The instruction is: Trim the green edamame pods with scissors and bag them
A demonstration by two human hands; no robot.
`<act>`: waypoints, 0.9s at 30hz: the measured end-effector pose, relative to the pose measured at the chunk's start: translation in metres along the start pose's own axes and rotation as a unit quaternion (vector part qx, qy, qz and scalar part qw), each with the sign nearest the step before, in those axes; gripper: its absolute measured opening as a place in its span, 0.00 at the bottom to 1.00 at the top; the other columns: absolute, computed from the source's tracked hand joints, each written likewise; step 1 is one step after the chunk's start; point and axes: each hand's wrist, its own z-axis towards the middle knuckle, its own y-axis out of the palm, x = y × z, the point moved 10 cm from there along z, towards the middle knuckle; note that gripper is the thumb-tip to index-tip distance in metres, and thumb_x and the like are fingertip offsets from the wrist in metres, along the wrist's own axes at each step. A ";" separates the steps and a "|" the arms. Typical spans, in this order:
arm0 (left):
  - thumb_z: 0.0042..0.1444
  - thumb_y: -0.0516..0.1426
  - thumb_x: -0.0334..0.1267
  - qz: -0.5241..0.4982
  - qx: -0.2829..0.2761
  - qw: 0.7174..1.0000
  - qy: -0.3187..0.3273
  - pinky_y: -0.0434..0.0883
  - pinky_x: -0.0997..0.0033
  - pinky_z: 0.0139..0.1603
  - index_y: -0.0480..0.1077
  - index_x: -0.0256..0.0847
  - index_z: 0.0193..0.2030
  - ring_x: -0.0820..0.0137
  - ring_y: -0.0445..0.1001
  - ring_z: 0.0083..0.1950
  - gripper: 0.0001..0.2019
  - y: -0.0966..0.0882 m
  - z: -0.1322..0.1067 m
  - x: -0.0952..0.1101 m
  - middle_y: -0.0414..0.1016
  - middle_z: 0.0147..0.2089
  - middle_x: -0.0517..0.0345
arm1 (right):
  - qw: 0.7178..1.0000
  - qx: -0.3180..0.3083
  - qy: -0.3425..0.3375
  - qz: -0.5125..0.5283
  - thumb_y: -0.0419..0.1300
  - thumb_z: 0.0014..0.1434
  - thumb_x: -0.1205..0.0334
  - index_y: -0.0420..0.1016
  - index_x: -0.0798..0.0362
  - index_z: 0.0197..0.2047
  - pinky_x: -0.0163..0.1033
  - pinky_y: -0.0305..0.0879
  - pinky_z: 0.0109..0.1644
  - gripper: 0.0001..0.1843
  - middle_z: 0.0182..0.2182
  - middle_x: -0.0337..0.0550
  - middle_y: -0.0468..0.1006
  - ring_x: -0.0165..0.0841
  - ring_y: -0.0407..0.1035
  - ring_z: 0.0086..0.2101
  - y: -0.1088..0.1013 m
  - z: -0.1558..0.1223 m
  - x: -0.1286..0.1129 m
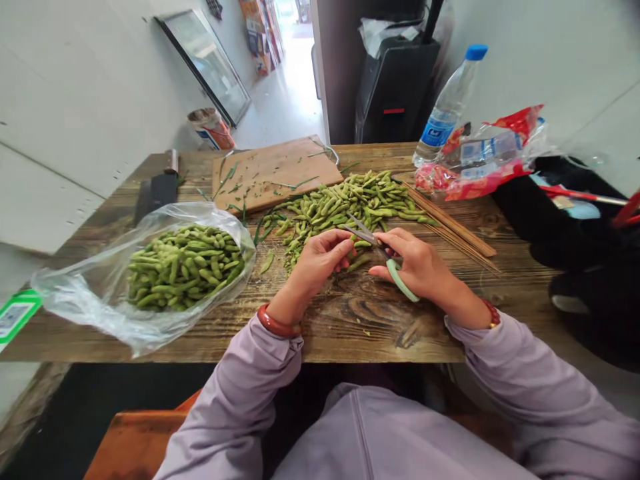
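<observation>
My left hand (320, 261) is closed in a pinch on a green bean pod (361, 244), held low over the wooden table (350, 320). My right hand (420, 267) grips green-handled scissors (385, 257), whose blades point left and up toward the pod. Just beyond both hands lies a loose pile of green bean pods (350, 203). To the left, an open clear plastic bag (100, 280) holds several more pods (183, 265).
A wooden cutting board (273, 172) with green trimmings lies at the back, a cleaver (157, 190) to its left. A water bottle (449, 107), a red-and-clear packet (480, 160) and wooden skewers (455, 230) sit at the right. Dark bags (590, 227) crowd the right edge.
</observation>
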 end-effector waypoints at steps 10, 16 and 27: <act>0.56 0.63 0.42 0.019 0.029 0.999 0.030 0.65 0.76 0.26 0.76 0.37 0.36 0.77 0.67 0.25 0.09 -0.002 -0.004 0.010 0.74 0.29 0.60 | 1.000 -0.018 -0.016 0.010 0.69 0.57 0.47 0.71 0.46 0.61 0.48 0.74 0.43 0.31 0.44 0.48 0.76 0.42 0.74 0.39 0.005 -0.001 -0.002; 0.54 0.64 0.42 0.035 -0.005 0.998 0.051 0.65 0.76 0.26 0.77 0.38 0.35 0.76 0.66 0.26 0.09 0.005 -0.001 0.004 0.73 0.28 0.60 | 0.999 -0.020 -0.023 0.016 0.68 0.57 0.46 0.70 0.47 0.61 0.48 0.74 0.43 0.31 0.45 0.49 0.77 0.43 0.74 0.39 0.008 -0.002 -0.006; 0.55 0.62 0.38 0.087 -0.001 0.993 0.078 0.65 0.75 0.31 0.79 0.38 0.35 0.75 0.67 0.29 0.06 0.003 -0.003 0.017 0.75 0.29 0.59 | 0.998 -0.039 -0.048 -0.018 0.63 0.63 0.48 0.73 0.51 0.58 0.42 0.68 0.37 0.24 0.39 0.46 0.76 0.38 0.72 0.33 0.008 -0.003 -0.011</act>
